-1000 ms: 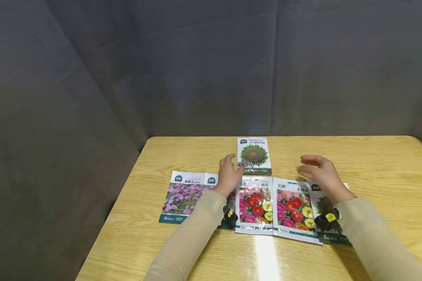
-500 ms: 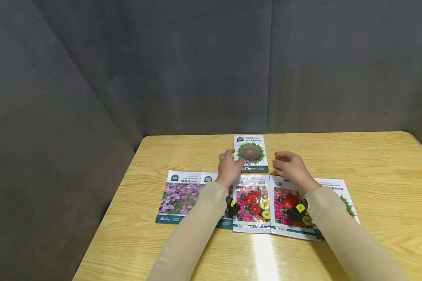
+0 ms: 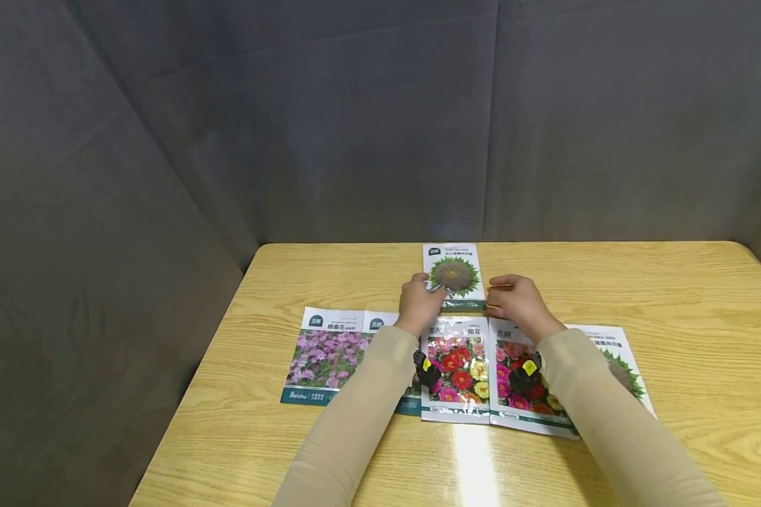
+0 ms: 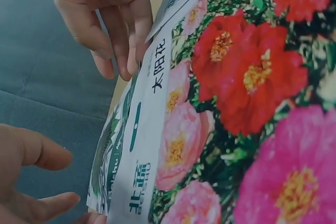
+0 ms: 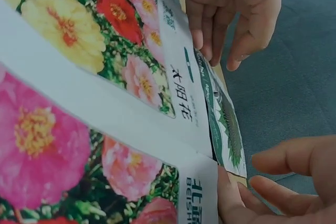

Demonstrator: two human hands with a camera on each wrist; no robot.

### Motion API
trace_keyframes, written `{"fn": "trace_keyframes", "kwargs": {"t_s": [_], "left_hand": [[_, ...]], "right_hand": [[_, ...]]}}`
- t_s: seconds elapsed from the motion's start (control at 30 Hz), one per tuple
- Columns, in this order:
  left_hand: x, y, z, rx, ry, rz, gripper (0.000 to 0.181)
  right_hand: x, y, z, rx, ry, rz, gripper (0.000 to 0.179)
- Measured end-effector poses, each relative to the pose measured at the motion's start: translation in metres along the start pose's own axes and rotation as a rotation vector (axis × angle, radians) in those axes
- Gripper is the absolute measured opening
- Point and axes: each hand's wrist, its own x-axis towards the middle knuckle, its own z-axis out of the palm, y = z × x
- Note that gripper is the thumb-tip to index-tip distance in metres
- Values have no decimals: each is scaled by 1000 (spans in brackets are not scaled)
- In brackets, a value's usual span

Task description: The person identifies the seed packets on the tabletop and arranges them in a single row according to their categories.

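In the head view a sunflower seed packet [image 3: 454,273] lies at the back of the table, face up. My left hand [image 3: 418,304] is at its left edge, thumb reaching over the lower left corner. At the lower right edge stands my right hand [image 3: 518,305], its fingers gently bent. Both wrist views show the thumb apart from the fingers on the left hand [image 4: 31,174] and the right hand [image 5: 296,179], with fingertips right by the packet's edges. Directly in front lie two red and pink flower seed packets [image 3: 458,394], side by side.
Purple flower packets [image 3: 326,359] lie at the left of the front row, partly under the left sleeve. Another sunflower packet [image 3: 621,362] is at the right end, partly covered by the right sleeve. A grey cloth [image 3: 368,141] hangs behind the wooden table [image 3: 691,317].
My right hand has moved left from above the right-hand sunflower packet to the right edge of the back packet. The left hand has shifted slightly right, closer against the packet.
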Motion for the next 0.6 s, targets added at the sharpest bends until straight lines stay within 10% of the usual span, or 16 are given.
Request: {"fn": "trace_keyframes", "kwargs": {"t_s": [0.3, 0.6], "left_hand": [[2, -1, 0, -72, -37, -35, 54], [3, -2, -2, -125, -59, -45, 53]], "right_hand": [[4, 0, 3, -160, 72, -9, 40], [4, 2, 3, -54, 67, 40, 41]]}}
